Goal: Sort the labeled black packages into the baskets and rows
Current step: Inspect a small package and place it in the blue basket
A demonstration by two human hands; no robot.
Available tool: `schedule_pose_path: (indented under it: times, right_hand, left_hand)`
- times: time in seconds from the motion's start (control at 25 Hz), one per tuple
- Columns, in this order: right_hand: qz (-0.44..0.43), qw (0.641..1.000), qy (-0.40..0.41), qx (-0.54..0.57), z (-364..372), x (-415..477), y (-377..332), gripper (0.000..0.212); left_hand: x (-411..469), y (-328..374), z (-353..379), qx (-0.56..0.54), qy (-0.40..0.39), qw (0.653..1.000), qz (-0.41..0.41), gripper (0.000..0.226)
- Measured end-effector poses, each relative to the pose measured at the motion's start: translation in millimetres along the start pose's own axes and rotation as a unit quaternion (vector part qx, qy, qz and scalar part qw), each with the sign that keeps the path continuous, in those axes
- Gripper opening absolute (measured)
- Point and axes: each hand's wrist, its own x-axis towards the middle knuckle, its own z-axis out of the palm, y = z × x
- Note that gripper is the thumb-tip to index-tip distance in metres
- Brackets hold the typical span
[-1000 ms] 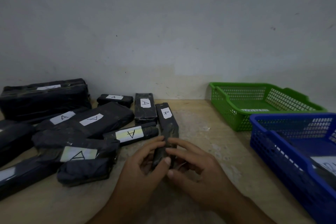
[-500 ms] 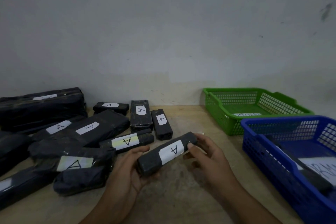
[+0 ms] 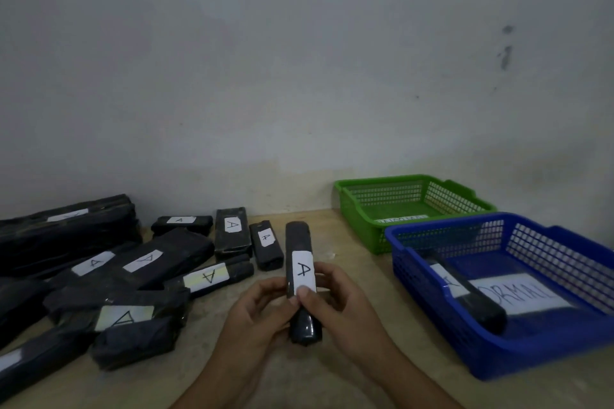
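Observed at centre front: 1 long black package, lying lengthwise away from the person, white label marked A facing up. Gripped along its near half by both hands: left hand curled round the left side, right hand curled round the right side, thumb pressed on the label's near edge. Unclear whether the far end touches the wooden table. Positioned just right of a short upright-labelled package and well apart from both baskets. To the left: loose heap of black packages, several overlapping, readable labels all marked A. Largest package at the back, against the wall. Beyond the heap's right end, near the wall: crosswise short package, then wider lengthwise package, both marked A. At far right, nearest the person: blue basket, holding 1 basket package laid diagonally over a paper sheet, visible lettering ORMAL, remainder hidden. Behind it, touching or nearly so: green basket, paper slip on its floor, lettering too small to read
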Motion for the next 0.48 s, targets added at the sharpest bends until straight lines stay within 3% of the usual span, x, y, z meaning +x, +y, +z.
schedule_pose_path:
  times: [0.2, 0.36, 0.48]
  right_hand:
    - [-0.045, 0.99, 0.038, -0.13, -57.5, -18.0, -52.0, 0.039]
    - [-0.042, 0.975, 0.091, -0.2, -117.9, -26.9, -88.4, 0.031]
    - [0.005, 0.959, 0.16, -0.234, -170.0, -20.9, -99.2, 0.024]
  left_hand:
    - [-0.4, 8.5, 55.6, 0.053, -0.058, 0.996, 0.044, 0.024]
    - [6.8, 2.5, 103.4, 0.124, -0.092, 0.985, 0.075, 0.022]
    - [15.9, -11.2, 131.7, 0.156, -0.088, 0.981, 0.067, 0.018]
